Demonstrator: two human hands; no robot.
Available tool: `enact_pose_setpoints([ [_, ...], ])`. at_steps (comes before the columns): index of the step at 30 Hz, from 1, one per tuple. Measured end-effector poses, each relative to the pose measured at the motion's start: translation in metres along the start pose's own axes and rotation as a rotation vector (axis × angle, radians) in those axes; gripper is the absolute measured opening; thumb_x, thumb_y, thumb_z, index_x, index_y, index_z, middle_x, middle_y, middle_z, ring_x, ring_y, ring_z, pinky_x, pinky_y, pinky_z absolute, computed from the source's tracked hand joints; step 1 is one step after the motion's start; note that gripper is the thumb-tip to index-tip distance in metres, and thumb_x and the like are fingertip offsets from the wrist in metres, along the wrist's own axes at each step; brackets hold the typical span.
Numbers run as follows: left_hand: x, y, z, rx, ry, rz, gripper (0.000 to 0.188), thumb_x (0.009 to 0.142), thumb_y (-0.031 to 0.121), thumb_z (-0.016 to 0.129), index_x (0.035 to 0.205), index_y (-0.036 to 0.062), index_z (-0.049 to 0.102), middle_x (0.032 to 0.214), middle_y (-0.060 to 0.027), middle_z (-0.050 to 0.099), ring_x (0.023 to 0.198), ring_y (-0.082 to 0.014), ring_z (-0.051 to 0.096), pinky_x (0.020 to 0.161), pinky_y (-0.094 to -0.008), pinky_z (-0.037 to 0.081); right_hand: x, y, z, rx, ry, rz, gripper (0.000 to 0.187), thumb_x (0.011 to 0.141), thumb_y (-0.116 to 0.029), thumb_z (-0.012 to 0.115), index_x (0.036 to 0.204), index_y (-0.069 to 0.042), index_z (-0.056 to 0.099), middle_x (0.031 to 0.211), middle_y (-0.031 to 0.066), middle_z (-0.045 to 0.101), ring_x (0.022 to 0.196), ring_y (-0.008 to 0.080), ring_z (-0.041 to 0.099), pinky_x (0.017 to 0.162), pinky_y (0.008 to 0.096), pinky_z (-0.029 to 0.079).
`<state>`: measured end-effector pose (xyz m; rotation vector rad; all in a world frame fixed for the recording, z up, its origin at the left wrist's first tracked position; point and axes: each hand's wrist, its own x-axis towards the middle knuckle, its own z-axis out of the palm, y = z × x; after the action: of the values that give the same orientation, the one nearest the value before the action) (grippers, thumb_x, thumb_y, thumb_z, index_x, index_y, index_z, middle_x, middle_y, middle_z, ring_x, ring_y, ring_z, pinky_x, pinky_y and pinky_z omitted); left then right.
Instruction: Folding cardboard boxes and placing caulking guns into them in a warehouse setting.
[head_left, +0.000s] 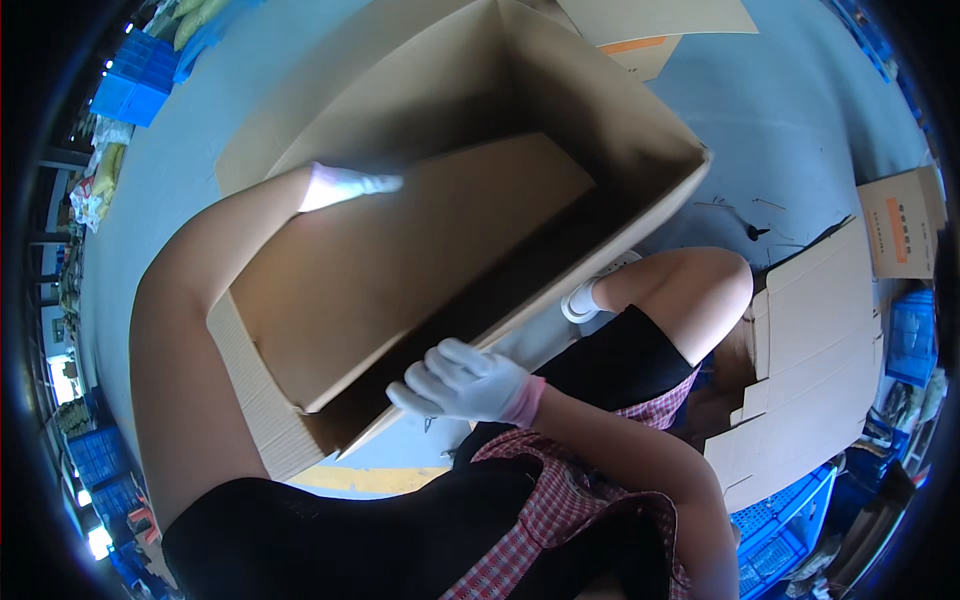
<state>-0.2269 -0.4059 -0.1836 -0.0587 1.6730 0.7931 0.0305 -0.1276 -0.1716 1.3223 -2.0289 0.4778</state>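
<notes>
A large open cardboard box (pixel 610 110) stands tilted before me, its dark inside facing up. Within it lies a flat brown cardboard panel (pixel 430 240). My left hand (pixel 345 187), in a white glove, reaches over the panel with its fingers stretched out; glare blurs them, and whether they touch the panel I cannot tell. My right hand (pixel 465 385), also gloved in white with a pink cuff, is closed over the box's near wall, its fingers bent across the edge.
Right of my bent knee is another opened carton (pixel 810 350) with raised flaps. A printed carton (pixel 900 225) and blue crates (pixel 785 525) stand farther right. More blue crates (pixel 135 80) are at the far left. Small scraps (pixel 757 232) lie on the grey floor (pixel 770 120).
</notes>
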Motion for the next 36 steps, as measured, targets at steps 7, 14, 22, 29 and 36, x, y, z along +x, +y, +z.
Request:
enact_pose_setpoints([
  [7, 0.076, 0.031, 0.097, -0.042, -0.069, 0.007, 0.07, 0.093, 0.057, 0.051, 0.141, 0.0071, 0.044, 0.142, -0.0082, 0.048, 0.132, -0.0182, 0.041, 0.111, -0.0354, 0.031, -0.04, -0.005, -0.025, -0.022, -0.086, 0.06, 0.02, 0.081, -0.029, 0.057, 0.1, -0.023, 0.056, 0.076, -0.007, 0.047, 0.072, 0.0081, 0.052, 0.073, 0.0257, 0.039],
  [14, 0.22, -0.067, 0.141, 0.022, 0.152, 0.218, 0.067, 0.094, 0.055, 0.047, 0.136, 0.0035, 0.05, 0.134, -0.0103, 0.054, 0.12, -0.0204, 0.052, 0.104, -0.0348, 0.038, -0.056, -0.007, -0.023, -0.151, -0.193, -0.1, 0.042, 0.085, -0.029, 0.053, 0.125, -0.016, 0.048, 0.113, -0.0018, 0.053, 0.107, 0.0135, 0.052, 0.1, 0.0326, 0.037],
  [22, 0.299, -0.097, 0.141, -0.153, 0.046, -0.221, 0.07, 0.091, 0.058, 0.048, 0.136, 0.0046, 0.05, 0.135, -0.0112, 0.054, 0.122, -0.0254, 0.052, 0.106, -0.0348, 0.036, -0.066, 0.02, -0.022, -0.323, -0.175, -0.339, 0.042, 0.088, -0.029, 0.054, 0.126, -0.01, 0.047, 0.13, 0.004, 0.049, 0.124, 0.0176, 0.046, 0.113, 0.0357, 0.03],
  [29, 0.283, -0.086, 0.184, 0.185, 0.371, -0.041, 0.072, 0.087, 0.058, 0.052, 0.139, 0.0092, 0.046, 0.135, -0.0154, 0.053, 0.126, -0.0297, 0.049, 0.107, -0.0396, 0.034, -0.075, 0.01, -0.021, -0.315, -0.303, -0.338, 0.046, 0.09, -0.025, 0.054, 0.131, -0.006, 0.046, 0.132, 0.0085, 0.048, 0.128, 0.0238, 0.045, 0.111, 0.0394, 0.036],
  [36, 0.292, -0.062, 0.296, 0.943, 0.571, 0.239, 0.072, 0.086, 0.055, 0.055, 0.149, 0.0295, 0.03, 0.158, -0.0108, 0.016, 0.145, -0.0403, 0.011, 0.107, -0.0725, 0.008, -0.077, -0.002, -0.016, -0.402, -0.357, -0.358, 0.048, 0.092, -0.023, 0.052, 0.135, -0.005, 0.043, 0.14, 0.0104, 0.04, 0.129, 0.0261, 0.043, 0.11, 0.0416, 0.038],
])
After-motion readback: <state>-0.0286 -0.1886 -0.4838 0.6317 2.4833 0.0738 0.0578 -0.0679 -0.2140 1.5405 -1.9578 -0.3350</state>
